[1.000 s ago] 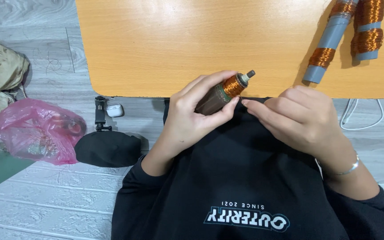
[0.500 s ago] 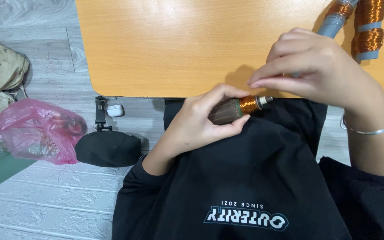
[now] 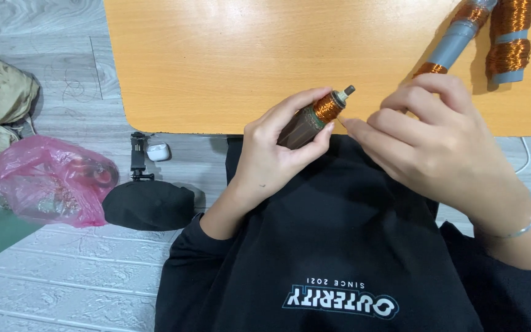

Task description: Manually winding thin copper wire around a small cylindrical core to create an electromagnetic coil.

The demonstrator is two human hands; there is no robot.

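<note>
The wooden table [image 3: 228, 67] fills the far part of the view, with two grey tubes wound in copper wire [image 3: 487, 31] lying at its far right. On the floor to the left sit a pink plastic bag [image 3: 47, 181] and a black cap [image 3: 149, 205]. The left hand [image 3: 271, 160] is clamped around a small motor rotor [image 3: 311, 120] at the table's near edge. The right hand [image 3: 437, 141], raised over the rotor's tip half a second ago, has dropped back to its right, fingers loosely together just beside the copper winding, holding nothing I can make out, so the winding seems between passes
</note>
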